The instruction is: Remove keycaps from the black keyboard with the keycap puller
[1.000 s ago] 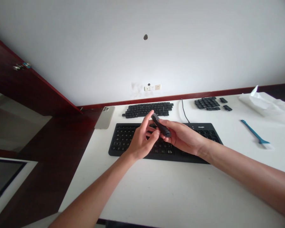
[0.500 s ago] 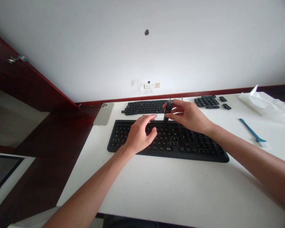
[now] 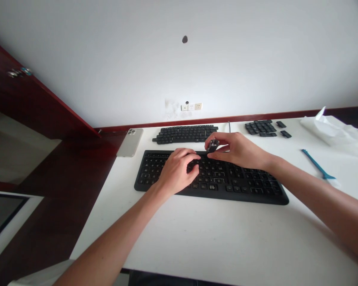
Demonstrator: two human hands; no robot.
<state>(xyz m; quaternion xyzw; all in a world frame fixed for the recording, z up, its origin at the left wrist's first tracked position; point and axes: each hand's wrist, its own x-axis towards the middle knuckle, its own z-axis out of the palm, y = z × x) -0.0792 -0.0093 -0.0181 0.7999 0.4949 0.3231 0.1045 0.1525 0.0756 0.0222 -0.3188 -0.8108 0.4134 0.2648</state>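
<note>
A black keyboard [image 3: 209, 192] lies across the table, with key sockets showing over much of it. My left hand [image 3: 179, 171] rests over its left-middle part, fingers curved and thumb apart, with nothing visible held. Just right of it, my right hand [image 3: 238, 151] pinches a short black piece [image 3: 213, 146] between thumb and fingers. This piece is tilted above the keyboard's rear edge; its exact kind is unclear. Behind the keyboard sit rows of black keycaps [image 3: 181, 134], close to my right fingertips.
A second cluster of keycaps [image 3: 260, 127] lies at the back right, with loose keycaps [image 3: 283, 129] beside it. A blue brush [image 3: 318, 163] and crumpled white plastic [image 3: 337, 133] are farther right. A phone [image 3: 130, 142] lies at the back left of the white table [image 3: 197, 234].
My right hand has come down and nearer, and the black piece has tipped from upright to slanted. My left hand has shifted slightly to the right over the keyboard.
</note>
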